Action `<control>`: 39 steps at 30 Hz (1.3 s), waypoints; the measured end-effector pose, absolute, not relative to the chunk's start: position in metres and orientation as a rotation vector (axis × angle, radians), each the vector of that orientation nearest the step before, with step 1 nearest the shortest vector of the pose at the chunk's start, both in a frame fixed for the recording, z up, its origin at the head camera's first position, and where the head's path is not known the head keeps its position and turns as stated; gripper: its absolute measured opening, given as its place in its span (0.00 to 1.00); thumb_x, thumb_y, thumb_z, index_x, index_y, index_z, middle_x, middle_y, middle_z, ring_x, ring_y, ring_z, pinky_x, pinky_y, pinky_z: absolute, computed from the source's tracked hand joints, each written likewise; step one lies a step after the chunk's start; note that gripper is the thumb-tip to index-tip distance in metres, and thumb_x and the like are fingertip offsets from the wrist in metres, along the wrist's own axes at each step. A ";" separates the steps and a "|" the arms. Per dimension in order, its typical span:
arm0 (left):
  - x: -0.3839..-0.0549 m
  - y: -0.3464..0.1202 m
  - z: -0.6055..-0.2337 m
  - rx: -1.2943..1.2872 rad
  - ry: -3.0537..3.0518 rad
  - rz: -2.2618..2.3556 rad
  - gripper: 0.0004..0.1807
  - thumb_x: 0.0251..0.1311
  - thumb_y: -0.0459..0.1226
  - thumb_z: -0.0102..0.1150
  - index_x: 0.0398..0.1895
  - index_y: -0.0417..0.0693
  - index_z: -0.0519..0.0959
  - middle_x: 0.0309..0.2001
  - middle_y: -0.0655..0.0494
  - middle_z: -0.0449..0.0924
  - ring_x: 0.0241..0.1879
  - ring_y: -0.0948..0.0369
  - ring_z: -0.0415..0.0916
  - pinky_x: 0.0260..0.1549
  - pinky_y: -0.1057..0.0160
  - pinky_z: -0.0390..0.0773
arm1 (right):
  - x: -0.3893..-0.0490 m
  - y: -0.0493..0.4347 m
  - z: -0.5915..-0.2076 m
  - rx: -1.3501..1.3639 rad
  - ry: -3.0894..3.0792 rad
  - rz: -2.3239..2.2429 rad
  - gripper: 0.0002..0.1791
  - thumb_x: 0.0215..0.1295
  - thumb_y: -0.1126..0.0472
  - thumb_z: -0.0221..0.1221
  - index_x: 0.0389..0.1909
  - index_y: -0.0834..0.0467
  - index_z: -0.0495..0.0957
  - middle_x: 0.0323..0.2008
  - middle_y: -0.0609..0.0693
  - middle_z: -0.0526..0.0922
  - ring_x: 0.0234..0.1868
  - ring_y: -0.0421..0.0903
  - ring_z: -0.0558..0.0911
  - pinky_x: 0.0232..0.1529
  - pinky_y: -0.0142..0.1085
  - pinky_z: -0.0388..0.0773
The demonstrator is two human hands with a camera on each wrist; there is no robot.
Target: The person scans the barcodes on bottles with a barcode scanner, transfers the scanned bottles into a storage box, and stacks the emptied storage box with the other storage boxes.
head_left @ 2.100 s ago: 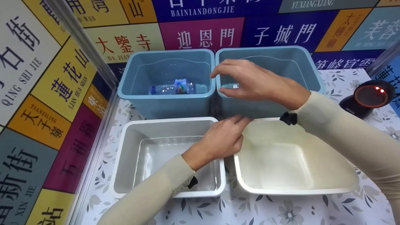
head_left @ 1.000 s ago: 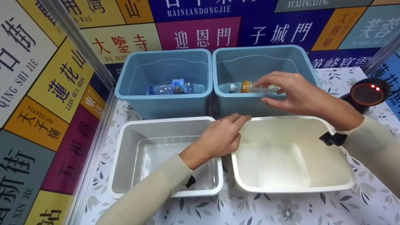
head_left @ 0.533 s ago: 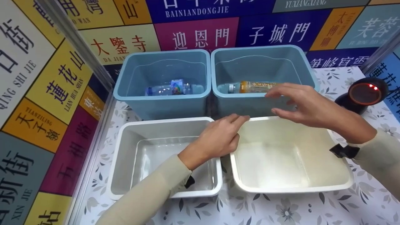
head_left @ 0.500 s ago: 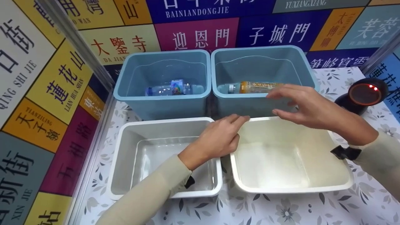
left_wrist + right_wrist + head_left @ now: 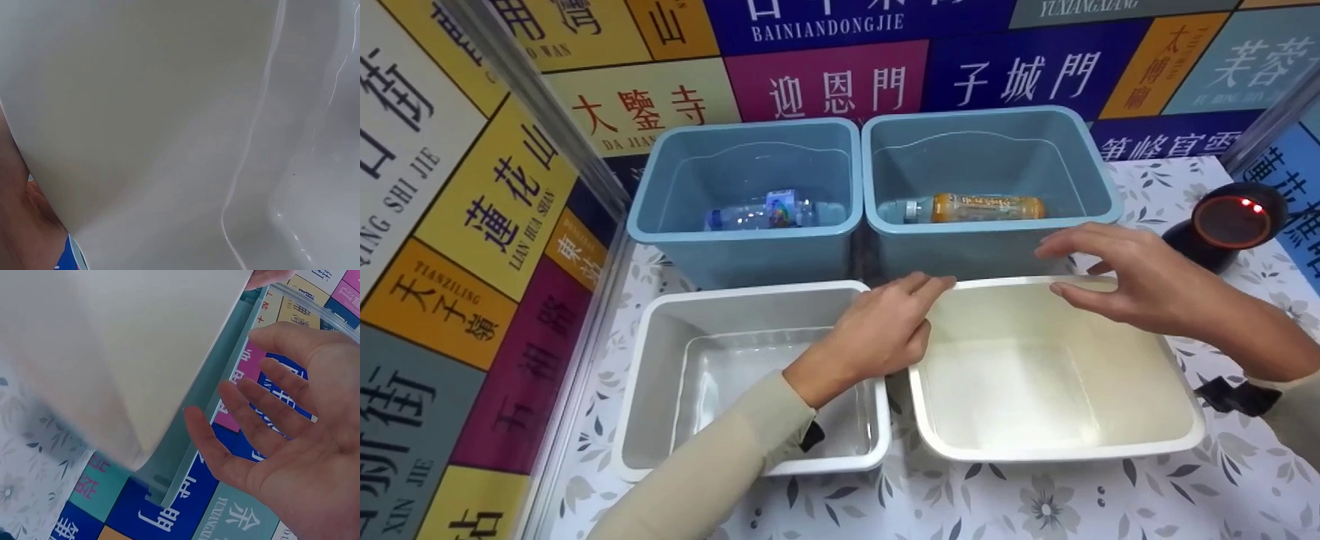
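My left hand (image 5: 877,330) rests across the near rims where the white bin (image 5: 634,390) and the cream bin (image 5: 1057,454) stand side by side; only a sliver of it shows in the left wrist view. Over the back right of the cream bin hovers my right hand (image 5: 1155,281), empty, fingers loosely bent and spread from the thumb. The right wrist view shows its bare palm (image 5: 320,455). An orange-labelled plastic bottle (image 5: 988,208) with a white cap lies in the right blue bin (image 5: 990,240). In the left blue bin (image 5: 750,251) lies a clear bottle (image 5: 746,217) with a blue cap.
A black scanner-like device (image 5: 1222,229) with red lights stands to the right of the blue bins. Printed sign panels (image 5: 840,82) rise behind and along the left. A floral cloth (image 5: 997,502) covers the table.
My right hand has moved from above the right blue bin rightward and toward me, uncovering the orange-labelled bottle. The left hand stays at the same rims.
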State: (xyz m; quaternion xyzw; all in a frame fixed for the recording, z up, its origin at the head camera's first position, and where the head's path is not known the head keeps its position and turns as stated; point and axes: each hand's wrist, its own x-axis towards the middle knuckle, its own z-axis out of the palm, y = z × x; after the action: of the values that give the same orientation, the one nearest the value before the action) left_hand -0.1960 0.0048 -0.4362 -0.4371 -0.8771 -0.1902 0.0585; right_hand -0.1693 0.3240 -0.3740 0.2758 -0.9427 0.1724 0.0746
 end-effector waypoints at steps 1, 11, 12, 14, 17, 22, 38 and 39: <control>-0.196 0.005 -0.436 -1.322 -2.659 -0.581 0.31 0.61 0.33 0.47 0.71 0.51 0.68 0.58 0.53 0.80 0.53 0.59 0.81 0.43 0.57 0.85 | -0.168 0.326 -0.374 0.812 -2.836 0.511 0.26 0.58 0.59 0.71 0.59 0.46 0.80 0.56 0.42 0.83 0.55 0.41 0.81 0.40 0.35 0.86; -0.196 0.005 -0.436 -1.332 -2.668 -0.612 0.31 0.62 0.32 0.45 0.71 0.50 0.68 0.60 0.53 0.79 0.55 0.59 0.81 0.47 0.57 0.84 | -0.151 0.344 -0.381 0.687 -2.884 0.457 0.28 0.54 0.60 0.73 0.58 0.45 0.79 0.55 0.44 0.84 0.54 0.46 0.83 0.39 0.49 0.86; -0.196 0.005 -0.436 -1.332 -2.669 -0.614 0.31 0.62 0.32 0.45 0.71 0.50 0.68 0.60 0.53 0.79 0.55 0.59 0.81 0.47 0.57 0.84 | -0.150 0.345 -0.381 0.673 -2.894 0.466 0.28 0.54 0.60 0.73 0.58 0.45 0.80 0.55 0.44 0.84 0.54 0.47 0.83 0.40 0.50 0.86; -0.196 0.005 -0.436 -1.332 -2.674 -0.613 0.31 0.62 0.32 0.45 0.71 0.50 0.68 0.60 0.53 0.79 0.56 0.59 0.81 0.48 0.57 0.84 | -0.147 0.348 -0.382 0.653 -2.903 0.468 0.29 0.53 0.61 0.74 0.58 0.46 0.80 0.55 0.45 0.84 0.54 0.48 0.83 0.40 0.51 0.86; -0.196 0.005 -0.435 -1.331 -2.677 -0.615 0.31 0.62 0.33 0.45 0.71 0.50 0.68 0.60 0.52 0.79 0.56 0.59 0.81 0.48 0.57 0.84 | -0.144 0.351 -0.384 0.635 -2.904 0.461 0.29 0.52 0.61 0.74 0.57 0.48 0.80 0.55 0.46 0.84 0.54 0.48 0.83 0.40 0.51 0.86; -0.196 0.005 -0.435 -1.332 -2.671 -0.603 0.31 0.62 0.33 0.45 0.71 0.49 0.68 0.59 0.53 0.79 0.55 0.59 0.81 0.47 0.57 0.84 | -0.138 0.356 -0.387 0.609 -2.903 0.469 0.28 0.52 0.61 0.74 0.57 0.48 0.81 0.55 0.47 0.84 0.54 0.50 0.83 0.39 0.52 0.86; -0.196 0.006 -0.435 -1.326 -2.680 -0.619 0.32 0.60 0.31 0.44 0.72 0.50 0.67 0.59 0.53 0.79 0.54 0.58 0.81 0.43 0.58 0.84 | -0.127 0.366 -0.398 0.513 -2.925 0.544 0.31 0.53 0.59 0.75 0.60 0.47 0.78 0.61 0.51 0.80 0.59 0.54 0.80 0.39 0.53 0.85; -0.196 0.006 -0.436 -1.327 -2.680 -0.619 0.32 0.60 0.31 0.45 0.72 0.50 0.67 0.59 0.53 0.79 0.54 0.59 0.82 0.43 0.58 0.84 | -0.126 0.367 -0.400 0.504 -2.927 0.548 0.32 0.53 0.59 0.75 0.60 0.47 0.78 0.61 0.52 0.79 0.59 0.54 0.80 0.39 0.53 0.85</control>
State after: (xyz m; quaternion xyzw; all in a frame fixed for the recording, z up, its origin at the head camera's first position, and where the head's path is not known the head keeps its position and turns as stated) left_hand -0.1960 0.0065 -0.4355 -0.4341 -0.8767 -0.2025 0.0440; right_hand -0.1262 0.3668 -0.3997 0.1665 -0.9674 0.1811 0.0607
